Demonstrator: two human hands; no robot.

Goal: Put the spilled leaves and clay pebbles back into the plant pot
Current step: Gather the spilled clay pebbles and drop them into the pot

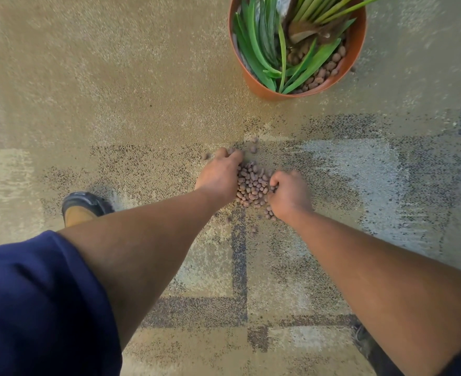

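Observation:
A heap of brown clay pebbles (pixel 252 184) lies on the carpet between my two hands. My left hand (pixel 220 173) rests palm down on the heap's left side, fingers curled around its far edge. My right hand (pixel 289 192) is curled into a fist against the heap's right side, fingers closed on pebbles. A few stray pebbles (pixel 253 149) lie just beyond the left fingers, others near my right wrist. The orange plant pot (pixel 358 47) stands at the top right, apart from the heap, holding green leaves (pixel 253 47) and pebbles.
The floor is beige patterned carpet (pixel 115 90) with dark lines. My left shoe (pixel 84 206) stands left of the heap; a dark shoe edge (pixel 365 340) shows at the lower right. A blue sleeve (pixel 34 302) fills the lower left corner.

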